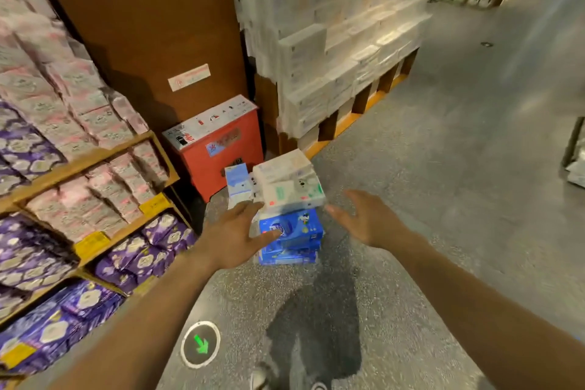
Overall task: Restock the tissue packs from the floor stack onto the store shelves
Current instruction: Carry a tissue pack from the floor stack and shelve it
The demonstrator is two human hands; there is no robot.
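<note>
A small stack of tissue packs stands on the floor ahead of me. White packs [289, 182] lie on top and blue packs [292, 236] lie underneath. A light blue pack [236, 179] stands upright behind the stack on the left. My left hand [235, 236] is spread open at the stack's left side, fingertips near the white pack's lower corner. My right hand [368, 220] is open with fingers spread, a short way off the stack's right side. Neither hand holds anything.
Wooden shelves [95, 157] on the left carry pink and purple tissue packs. A red box [218, 144] sits against a brown pillar [142, 19]. A pallet of white packs [335, 41] fills the back. Grey floor [459, 152] extends right; a green arrow marker [200, 344] lies near my feet.
</note>
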